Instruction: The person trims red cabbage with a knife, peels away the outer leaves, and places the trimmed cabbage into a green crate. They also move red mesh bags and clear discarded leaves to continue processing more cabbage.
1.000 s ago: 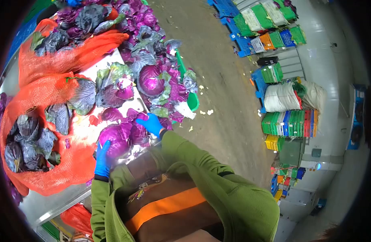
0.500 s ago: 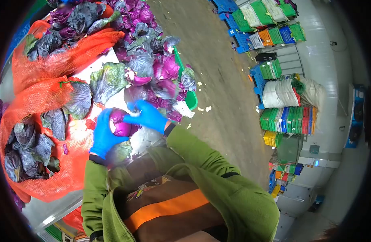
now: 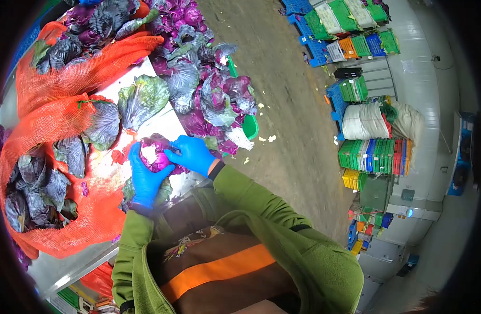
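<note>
A red cabbage is held over the table in front of me, its pale stem end turned up. My left hand, in a blue glove, wraps round its near left side. The blue-gloved fingers of my right hand are bent against the cabbage's right side, gripping at its outer leaves; the fingertips are partly hidden. Beyond the hands, a large green-purple cabbage leaf lies on the white surface. Loose purple leaves are heaped at the table's right edge, partly over a green container.
Orange mesh sacks lie on the left, one with dark cabbages in its mouth. More purple cabbages are piled at the far end. Across the floor stand stacked crates and blue pallets. Leaf scraps dot the floor.
The cabbage has turned so its pale stem end shows more. My right hand has closed in on its side. Loose leaves on the right heap lie differently, baring more of the white surface.
</note>
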Available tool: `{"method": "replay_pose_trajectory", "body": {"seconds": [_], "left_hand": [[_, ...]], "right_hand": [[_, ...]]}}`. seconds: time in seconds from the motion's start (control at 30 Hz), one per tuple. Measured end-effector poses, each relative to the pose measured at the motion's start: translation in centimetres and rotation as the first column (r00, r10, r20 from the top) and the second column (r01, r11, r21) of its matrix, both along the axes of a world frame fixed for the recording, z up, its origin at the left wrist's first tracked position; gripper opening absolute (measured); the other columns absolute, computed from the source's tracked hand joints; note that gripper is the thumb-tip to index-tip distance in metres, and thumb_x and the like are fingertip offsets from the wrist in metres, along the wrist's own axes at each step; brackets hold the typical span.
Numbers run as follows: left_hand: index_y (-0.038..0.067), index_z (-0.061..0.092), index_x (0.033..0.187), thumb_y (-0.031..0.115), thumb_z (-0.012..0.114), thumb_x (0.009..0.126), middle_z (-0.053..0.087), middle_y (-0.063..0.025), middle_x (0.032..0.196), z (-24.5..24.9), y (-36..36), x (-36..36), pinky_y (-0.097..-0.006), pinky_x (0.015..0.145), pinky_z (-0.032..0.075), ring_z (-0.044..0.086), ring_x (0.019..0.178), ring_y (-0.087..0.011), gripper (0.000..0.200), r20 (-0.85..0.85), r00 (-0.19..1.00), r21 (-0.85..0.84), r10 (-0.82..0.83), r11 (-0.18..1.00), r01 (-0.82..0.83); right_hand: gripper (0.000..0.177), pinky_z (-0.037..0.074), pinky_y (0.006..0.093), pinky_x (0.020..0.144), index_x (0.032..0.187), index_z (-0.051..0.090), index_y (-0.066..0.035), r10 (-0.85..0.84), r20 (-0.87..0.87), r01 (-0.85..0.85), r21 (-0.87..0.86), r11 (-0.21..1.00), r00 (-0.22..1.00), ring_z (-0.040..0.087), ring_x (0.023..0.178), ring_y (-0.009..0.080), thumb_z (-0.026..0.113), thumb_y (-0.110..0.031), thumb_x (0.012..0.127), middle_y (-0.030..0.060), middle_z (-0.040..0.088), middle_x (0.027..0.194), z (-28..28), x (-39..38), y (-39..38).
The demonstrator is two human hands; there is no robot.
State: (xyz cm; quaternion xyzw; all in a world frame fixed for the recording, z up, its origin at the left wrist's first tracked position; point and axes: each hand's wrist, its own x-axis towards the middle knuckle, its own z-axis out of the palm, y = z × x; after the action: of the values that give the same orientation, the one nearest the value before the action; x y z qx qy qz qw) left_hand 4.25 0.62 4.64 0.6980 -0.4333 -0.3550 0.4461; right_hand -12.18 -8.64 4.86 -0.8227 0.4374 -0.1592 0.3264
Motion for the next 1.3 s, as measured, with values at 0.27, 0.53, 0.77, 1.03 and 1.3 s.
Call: {"method": "replay_pose_trajectory", "body": {"seconds": [0.27,0.53,0.77,1.03,1.3], "left_hand": [[0.0,0.03,0.144,0.026,0.093,0.056,0.035,-0.0182,0.145,-1.2,1.6,0.7,-0.0412,0.116,0.029,0.035,0.136,-0.0313,0.111,0.139,0.985,-0.006,-0.102,0.995,0.103],[0.004,0.031,0.146,0.026,0.096,0.049,0.022,-0.0219,0.151,-0.5,2.9,1.2,-0.0437,0.114,0.033,0.035,0.136,-0.0365,0.12,0.085,0.961,-0.023,-0.264,0.963,0.267],[0.002,0.029,0.146,0.026,0.096,0.051,0.042,-0.0181,0.136,-0.3,3.2,-0.4,-0.0408,0.107,0.039,0.046,0.126,-0.0301,0.119,-0.07,0.997,0.069,-0.034,0.997,0.039],[0.001,0.033,0.144,0.028,0.094,0.053,0.045,-0.0187,0.136,-0.3,1.9,0.2,-0.0397,0.105,0.043,0.049,0.124,-0.0306,0.113,0.049,0.985,0.11,-0.164,0.981,0.158],[0.0,0.037,0.142,0.032,0.093,0.058,0.049,-0.0177,0.134,-0.8,-0.2,0.6,-0.0388,0.105,0.043,0.051,0.124,-0.0286,0.106,-0.184,0.983,0.157,0.019,0.988,0.011]], "right_hand": [[0.026,0.053,0.04,0.069,0.082,0.071,-0.005,-0.37,-0.14,0.391,0.191,0.9,0.919,0.068,0.075,0.0315,0.064,-0.03,0.088,0.015,0.069,0.084,-5.7,-4.1,-3.0],[0.066,0.051,0.0403,0.083,0.124,0.062,-0.009,0.201,0.056,-0.209,0.284,0.936,0.978,0.065,0.098,0.034,0.075,-0.053,0.076,0.0169,0.065,0.108,1.6,-1.4,-1.3],[0.061,0.053,0.0394,0.087,0.128,0.06,-0.008,0.326,0.03,-0.327,0.104,0.939,0.945,0.066,0.104,0.0324,0.077,-0.038,0.078,0.0164,0.066,0.112,1.6,-2.4,-0.5],[0.034,0.052,0.0427,0.07,0.093,0.069,-0.006,0.128,0.004,-0.127,0.144,0.981,0.992,0.065,0.079,0.036,0.074,-0.033,0.074,0.0176,0.067,0.084,-0.3,-2.2,-0.9],[0.023,0.05,0.0456,0.065,0.101,0.061,-0.006,0.001,0.075,0.011,-0.157,0.988,0.997,0.063,0.076,0.0371,0.048,-0.026,0.1,0.0163,0.063,0.088,1.8,-4.6,3.1]]}}
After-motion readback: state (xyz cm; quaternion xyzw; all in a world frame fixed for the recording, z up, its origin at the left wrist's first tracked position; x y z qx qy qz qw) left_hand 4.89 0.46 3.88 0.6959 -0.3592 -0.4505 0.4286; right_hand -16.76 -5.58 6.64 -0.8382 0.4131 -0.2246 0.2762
